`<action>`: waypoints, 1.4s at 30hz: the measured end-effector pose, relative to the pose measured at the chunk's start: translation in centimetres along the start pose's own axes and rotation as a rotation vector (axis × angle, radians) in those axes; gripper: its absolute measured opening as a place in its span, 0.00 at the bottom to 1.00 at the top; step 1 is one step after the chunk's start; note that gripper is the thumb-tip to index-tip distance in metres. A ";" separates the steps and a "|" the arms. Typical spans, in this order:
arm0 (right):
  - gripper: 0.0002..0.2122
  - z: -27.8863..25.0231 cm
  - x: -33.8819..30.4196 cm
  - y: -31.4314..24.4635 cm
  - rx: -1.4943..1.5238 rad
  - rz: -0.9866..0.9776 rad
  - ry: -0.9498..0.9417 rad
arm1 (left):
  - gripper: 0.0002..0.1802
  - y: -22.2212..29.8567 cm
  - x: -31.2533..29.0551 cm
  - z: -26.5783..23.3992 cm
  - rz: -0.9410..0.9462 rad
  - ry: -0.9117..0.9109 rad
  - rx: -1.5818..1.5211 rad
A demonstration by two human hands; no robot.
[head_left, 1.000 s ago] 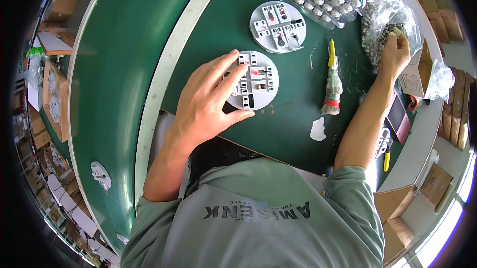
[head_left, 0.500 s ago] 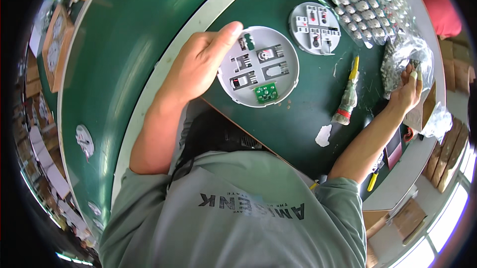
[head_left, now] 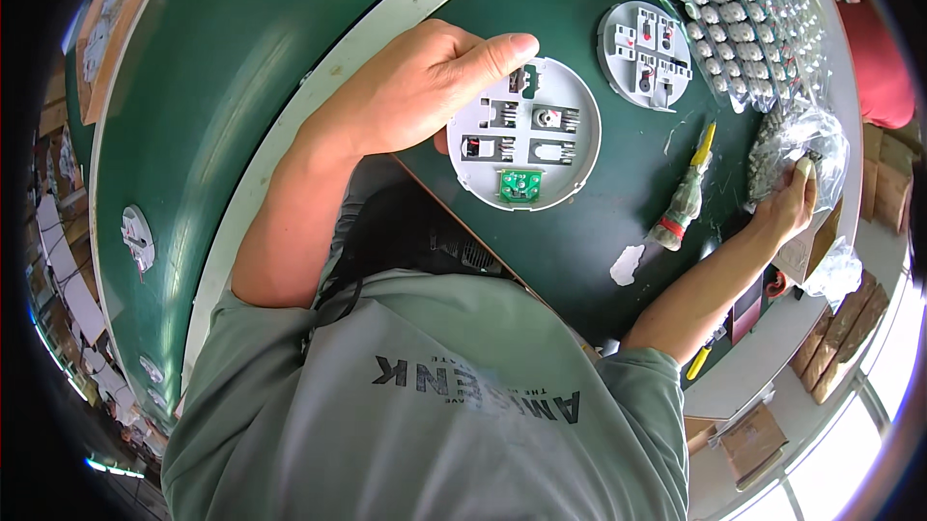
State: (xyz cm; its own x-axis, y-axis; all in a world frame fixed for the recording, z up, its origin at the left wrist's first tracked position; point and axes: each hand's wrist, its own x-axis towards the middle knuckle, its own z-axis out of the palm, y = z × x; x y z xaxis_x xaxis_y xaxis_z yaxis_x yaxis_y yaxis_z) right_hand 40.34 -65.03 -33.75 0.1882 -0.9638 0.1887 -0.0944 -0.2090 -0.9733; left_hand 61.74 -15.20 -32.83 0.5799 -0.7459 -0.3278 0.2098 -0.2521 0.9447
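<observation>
My left hand [head_left: 410, 86] is closed on the left rim of a round white plastic housing [head_left: 526, 140], its thumb stretched along the top edge. The housing's open side faces up, showing rectangular slots with metal contacts and a small green circuit board [head_left: 520, 186] at the near edge. On the right, my right hand [head_left: 787, 202] reaches to a clear plastic bag [head_left: 821, 130] of small grey parts. Its fingers are pinched together at the bag's mouth; what they hold is too small to make out.
A second round white housing [head_left: 644, 56] lies farther back on the green table. Beside it is a yellow-tipped screwdriver with a wrapped handle [head_left: 681, 207], near a torn white scrap [head_left: 627, 265]. Trays of silvery domed parts [head_left: 729, 14] fill the far right. A green conveyor belt [head_left: 222, 86] runs at left.
The view has shifted a little. My left hand tilts slightly more over the housing's upper rim. My right fingers have drawn closer together at the bag.
</observation>
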 end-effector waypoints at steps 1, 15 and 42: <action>0.08 -0.1 0.0 0.1 0.007 -0.011 -0.012 | 0.36 0.0 0.0 0.0 0.001 0.000 -0.002; 0.08 -0.2 -0.3 0.2 -0.021 -0.019 -0.012 | 0.37 -0.6 -0.2 -0.5 0.011 -0.003 0.043; 0.08 0.6 -1.6 0.0 0.082 -0.046 0.026 | 0.37 -0.1 -0.4 -0.7 0.022 -0.011 0.070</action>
State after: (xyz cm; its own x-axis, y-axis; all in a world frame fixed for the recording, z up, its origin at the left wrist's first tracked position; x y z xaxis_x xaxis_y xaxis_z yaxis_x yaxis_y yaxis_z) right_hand 40.65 -63.39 -34.10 0.1648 -0.9577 0.2359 -0.0059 -0.2401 -0.9707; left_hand 61.99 -14.44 -32.83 0.5746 -0.7587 -0.3069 0.1414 -0.2773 0.9503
